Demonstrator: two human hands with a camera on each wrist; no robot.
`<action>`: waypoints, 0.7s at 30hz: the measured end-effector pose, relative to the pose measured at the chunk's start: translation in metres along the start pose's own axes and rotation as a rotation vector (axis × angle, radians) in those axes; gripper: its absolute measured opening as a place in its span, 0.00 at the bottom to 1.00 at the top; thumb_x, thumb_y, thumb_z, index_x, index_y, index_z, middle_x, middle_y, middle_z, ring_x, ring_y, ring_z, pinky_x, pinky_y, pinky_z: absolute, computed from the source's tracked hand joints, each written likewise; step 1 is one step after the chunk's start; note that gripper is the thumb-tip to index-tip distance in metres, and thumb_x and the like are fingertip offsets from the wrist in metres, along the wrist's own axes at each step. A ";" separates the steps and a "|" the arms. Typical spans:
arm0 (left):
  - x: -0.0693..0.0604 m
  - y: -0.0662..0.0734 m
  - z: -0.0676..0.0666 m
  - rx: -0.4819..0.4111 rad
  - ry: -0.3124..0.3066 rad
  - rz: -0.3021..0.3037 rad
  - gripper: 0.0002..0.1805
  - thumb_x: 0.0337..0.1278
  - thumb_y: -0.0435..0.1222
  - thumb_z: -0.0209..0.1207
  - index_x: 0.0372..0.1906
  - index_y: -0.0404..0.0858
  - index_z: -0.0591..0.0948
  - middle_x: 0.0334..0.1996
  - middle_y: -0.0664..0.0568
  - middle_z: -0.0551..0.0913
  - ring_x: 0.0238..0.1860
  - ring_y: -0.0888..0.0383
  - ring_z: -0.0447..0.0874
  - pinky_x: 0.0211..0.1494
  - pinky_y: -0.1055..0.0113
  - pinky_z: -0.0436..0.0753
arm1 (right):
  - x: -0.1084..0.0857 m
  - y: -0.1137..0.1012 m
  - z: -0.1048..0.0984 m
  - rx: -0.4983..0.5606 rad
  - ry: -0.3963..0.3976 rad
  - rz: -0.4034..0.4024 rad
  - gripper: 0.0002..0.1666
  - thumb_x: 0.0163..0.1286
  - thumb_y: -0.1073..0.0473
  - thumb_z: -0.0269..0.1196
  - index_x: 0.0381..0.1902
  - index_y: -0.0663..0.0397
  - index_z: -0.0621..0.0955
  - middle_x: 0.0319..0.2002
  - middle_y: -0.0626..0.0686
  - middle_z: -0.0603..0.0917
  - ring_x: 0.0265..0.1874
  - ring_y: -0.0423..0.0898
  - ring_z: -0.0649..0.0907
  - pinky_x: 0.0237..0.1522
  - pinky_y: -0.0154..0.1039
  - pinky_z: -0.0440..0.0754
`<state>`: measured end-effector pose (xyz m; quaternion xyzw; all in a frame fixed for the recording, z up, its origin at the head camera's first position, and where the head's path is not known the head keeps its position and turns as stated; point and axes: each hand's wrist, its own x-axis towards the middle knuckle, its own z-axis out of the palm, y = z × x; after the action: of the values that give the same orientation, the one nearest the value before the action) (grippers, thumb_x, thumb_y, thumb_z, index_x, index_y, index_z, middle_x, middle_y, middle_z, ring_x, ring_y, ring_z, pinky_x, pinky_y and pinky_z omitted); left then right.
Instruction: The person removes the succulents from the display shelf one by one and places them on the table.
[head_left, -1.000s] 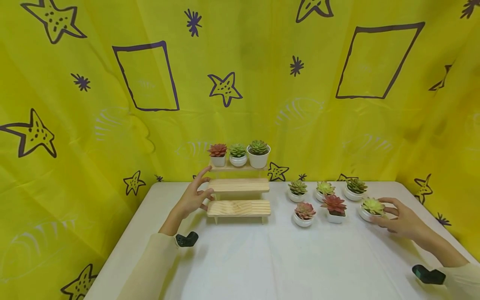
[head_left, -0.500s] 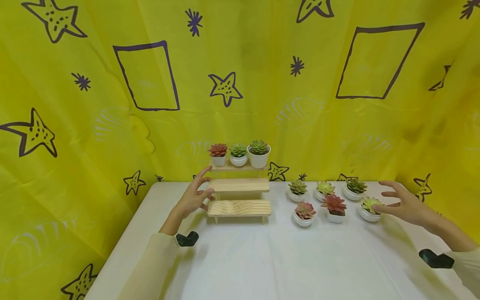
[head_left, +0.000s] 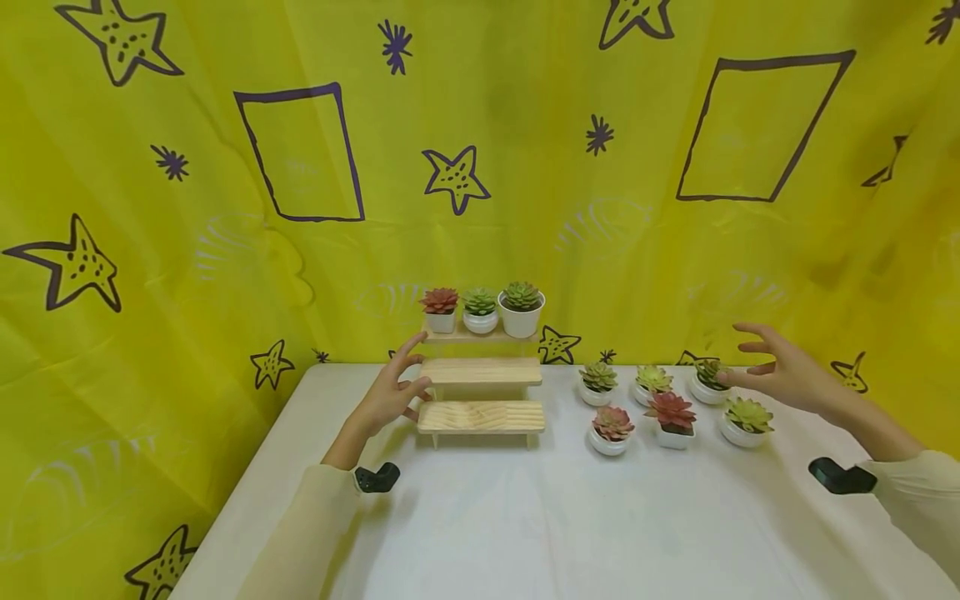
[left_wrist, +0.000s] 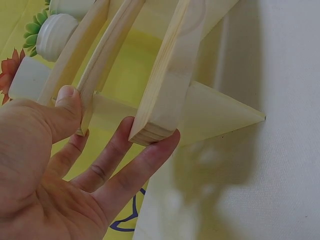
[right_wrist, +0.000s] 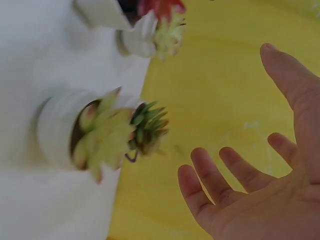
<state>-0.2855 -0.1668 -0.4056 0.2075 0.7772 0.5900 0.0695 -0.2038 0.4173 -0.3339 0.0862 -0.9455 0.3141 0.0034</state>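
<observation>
My left hand [head_left: 387, 396] holds the left end of a three-tier wooden stand [head_left: 480, 417], thumb and fingers spread over the board ends. In the left wrist view, the thumb [left_wrist: 68, 102] lies on one board and two fingertips touch the thick lowest board [left_wrist: 162, 95]. On the top tier stand a red succulent [head_left: 440, 310], a small green succulent [head_left: 479, 310] and a larger green one [head_left: 521, 308]. At the right, my right hand [head_left: 787, 371] hovers with fingers apart, holding nothing. Nearest to it are a dark green succulent [head_left: 708, 385] and a yellow-green succulent [head_left: 746, 421].
More potted succulents stand right of the stand: a green one [head_left: 597, 383], a yellow-green one [head_left: 652, 383], a pink one [head_left: 611, 429] and a red one [head_left: 672, 419]. A white-covered table [head_left: 600, 533] carries everything; a yellow patterned curtain [head_left: 525, 233] hangs behind.
My right hand has let go of the front-right yellow-green succulent, risen and moved back toward the dark green one. My left hand stays at the stand.
</observation>
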 end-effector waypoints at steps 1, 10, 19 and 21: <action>0.000 0.001 0.000 -0.002 0.000 -0.002 0.43 0.75 0.28 0.55 0.83 0.62 0.51 0.75 0.32 0.57 0.47 0.37 0.85 0.28 0.51 0.89 | 0.003 -0.004 -0.001 0.001 -0.001 -0.005 0.55 0.75 0.50 0.65 0.81 0.65 0.45 0.68 0.84 0.60 0.57 0.82 0.74 0.46 0.71 0.82; 0.000 0.000 -0.001 0.006 0.009 -0.018 0.43 0.76 0.29 0.55 0.82 0.63 0.51 0.76 0.34 0.57 0.46 0.40 0.86 0.28 0.51 0.89 | 0.031 -0.047 0.000 0.056 0.009 -0.085 0.55 0.74 0.48 0.66 0.83 0.58 0.46 0.71 0.79 0.61 0.59 0.77 0.75 0.49 0.68 0.83; 0.000 0.000 0.001 0.015 0.013 -0.019 0.43 0.76 0.28 0.55 0.82 0.63 0.52 0.75 0.34 0.58 0.45 0.40 0.86 0.28 0.52 0.88 | 0.059 -0.086 0.014 0.102 0.019 -0.159 0.54 0.72 0.49 0.68 0.83 0.55 0.50 0.72 0.74 0.64 0.60 0.71 0.77 0.48 0.61 0.86; 0.001 0.000 0.001 0.016 0.011 -0.017 0.43 0.76 0.28 0.55 0.83 0.62 0.51 0.75 0.33 0.57 0.45 0.39 0.86 0.28 0.52 0.88 | 0.064 -0.094 0.018 0.109 0.018 -0.170 0.54 0.72 0.49 0.69 0.83 0.54 0.50 0.73 0.73 0.64 0.61 0.70 0.78 0.49 0.61 0.85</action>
<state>-0.2859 -0.1662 -0.4059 0.1982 0.7840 0.5843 0.0688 -0.2503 0.3222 -0.2889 0.1634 -0.9162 0.3642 0.0339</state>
